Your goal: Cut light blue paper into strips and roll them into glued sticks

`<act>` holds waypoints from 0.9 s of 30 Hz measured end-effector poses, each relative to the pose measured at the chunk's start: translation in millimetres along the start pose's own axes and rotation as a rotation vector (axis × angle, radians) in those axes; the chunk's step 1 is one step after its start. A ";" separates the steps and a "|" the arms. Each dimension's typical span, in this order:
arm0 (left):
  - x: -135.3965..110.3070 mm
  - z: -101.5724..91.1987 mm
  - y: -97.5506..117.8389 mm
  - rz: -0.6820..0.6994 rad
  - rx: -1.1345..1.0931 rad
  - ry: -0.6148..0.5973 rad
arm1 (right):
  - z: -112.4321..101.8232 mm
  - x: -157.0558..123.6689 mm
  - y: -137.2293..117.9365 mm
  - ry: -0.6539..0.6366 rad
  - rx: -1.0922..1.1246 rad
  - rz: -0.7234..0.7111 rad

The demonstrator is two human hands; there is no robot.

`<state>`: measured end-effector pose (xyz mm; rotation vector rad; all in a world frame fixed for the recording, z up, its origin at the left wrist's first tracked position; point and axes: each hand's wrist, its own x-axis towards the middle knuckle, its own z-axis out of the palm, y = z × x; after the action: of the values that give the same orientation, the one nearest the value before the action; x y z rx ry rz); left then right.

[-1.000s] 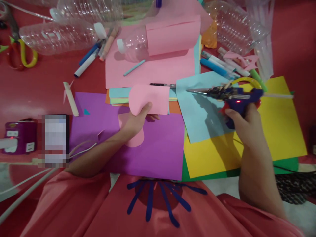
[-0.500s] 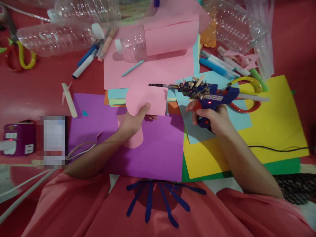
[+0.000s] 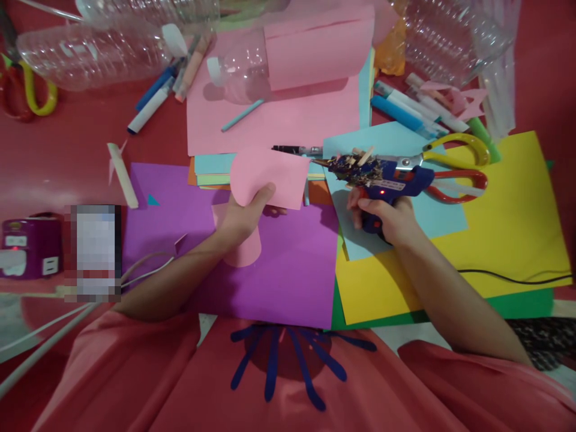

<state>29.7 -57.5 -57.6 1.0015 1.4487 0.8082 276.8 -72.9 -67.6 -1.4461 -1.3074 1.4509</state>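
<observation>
Pinching a curled pink paper piece (image 3: 270,174) in the left hand (image 3: 240,219), centre frame, thumb on top, above a purple sheet (image 3: 279,276). Gripping a blue glue gun (image 3: 396,180) in the right hand (image 3: 387,219), right of centre, fingers wrapped round the handle, with the nozzle aimed left, just beside the paper's right edge; contact unclear. Noted beneath: light blue sheet (image 3: 450,219), yellow sheet (image 3: 517,228). Noted just behind the gun: scissors (image 3: 454,165).

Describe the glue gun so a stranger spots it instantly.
Start at the yellow sheet on the right, then the light blue sheet overlapping it. Over that, the right hand grips the glue gun: dark blue, red light glowing, scrap-crusted nozzle, unlike the yellow-and-red scissors nearby.
</observation>
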 end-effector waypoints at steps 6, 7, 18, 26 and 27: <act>-1.1 0.5 0.6 -0.013 0.010 -0.001 | 0.4 0.4 -1.0 -0.011 0.002 -0.010; -1.0 0.4 0.4 -0.016 0.013 -0.004 | 0.6 0.7 -1.1 -0.009 0.002 -0.010; -0.6 0.9 -1.7 0.045 0.055 0.007 | -0.1 -0.5 -2.9 -0.012 0.038 0.023; -0.7 0.7 0.1 0.062 0.037 0.011 | 4.1 0.3 -10.5 -0.062 0.044 0.032; -0.4 0.7 0.1 0.061 0.032 0.012 | 4.1 0.4 -11.0 -0.066 0.038 0.033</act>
<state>30.3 -57.8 -57.4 1.0710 1.4511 0.8381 270.9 -70.5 -57.7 -1.4117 -1.2945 1.5490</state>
